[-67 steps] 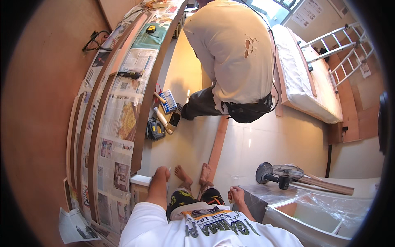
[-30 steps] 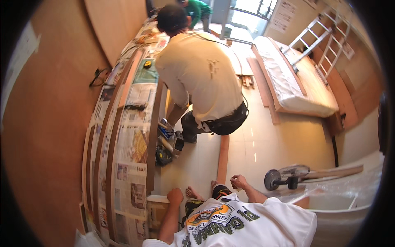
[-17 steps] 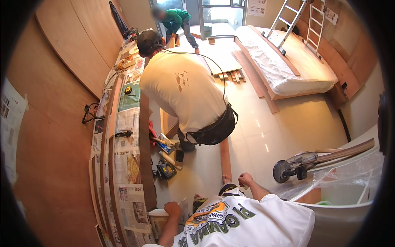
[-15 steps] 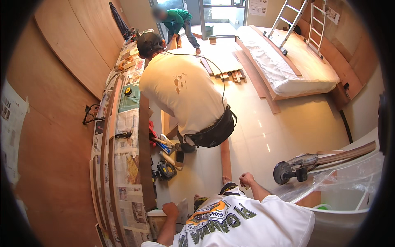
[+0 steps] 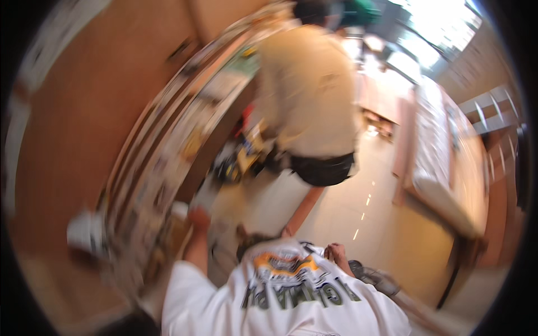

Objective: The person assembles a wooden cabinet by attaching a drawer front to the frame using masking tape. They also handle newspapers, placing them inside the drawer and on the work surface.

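My left hand is at the near end of the newspaper-covered bench, beside a small white edge. Motion smears its fingers. My right hand is in front of my white shirt, its fingers curled closed; whatever they may hold is hidden. Beyond my knees a long reddish-brown plank lies on the floor. A bare foot shows at its near end.
A co-worker in a pale shirt stoops ahead beside the bench, with blurred tools on the floor nearby. Another person in green is beyond. A plastic-wrapped mattress stands to the right, near a white ladder. Glossy tiles cover the floor.
The whole view has swung and blurred, shifting the bench, co-worker and mattress in the picture. My left hand stays by the bench end; my right hand is now closer to my body.
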The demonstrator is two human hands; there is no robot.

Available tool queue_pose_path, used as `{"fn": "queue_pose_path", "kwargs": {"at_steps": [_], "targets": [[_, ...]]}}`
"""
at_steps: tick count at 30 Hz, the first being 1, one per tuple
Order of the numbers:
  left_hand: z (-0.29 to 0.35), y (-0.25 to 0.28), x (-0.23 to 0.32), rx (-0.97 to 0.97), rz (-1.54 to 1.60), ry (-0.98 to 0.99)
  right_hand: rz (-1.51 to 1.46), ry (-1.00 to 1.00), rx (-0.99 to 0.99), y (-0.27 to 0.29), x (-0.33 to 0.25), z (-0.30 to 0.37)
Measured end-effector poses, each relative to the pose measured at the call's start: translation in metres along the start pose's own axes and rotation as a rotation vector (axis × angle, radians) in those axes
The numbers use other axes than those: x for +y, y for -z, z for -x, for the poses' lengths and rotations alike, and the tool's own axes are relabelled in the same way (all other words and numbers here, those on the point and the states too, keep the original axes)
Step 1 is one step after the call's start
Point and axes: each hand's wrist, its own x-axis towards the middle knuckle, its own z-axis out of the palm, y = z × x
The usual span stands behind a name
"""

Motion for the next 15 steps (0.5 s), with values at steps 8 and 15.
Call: {"fn": "queue_pose_path", "kwargs": {"at_steps": [8,15], "targets": [[0.030,0.041,0.062,0.375,-0.305,-0.045,0.320,0.208,-0.210,0.036,-0.004,-0.051],[0.050,0.059,0.063,-0.303,-0.246,-0.126,0.276,0.168,-0.204,0.008,-0.044,-0.067]]}}
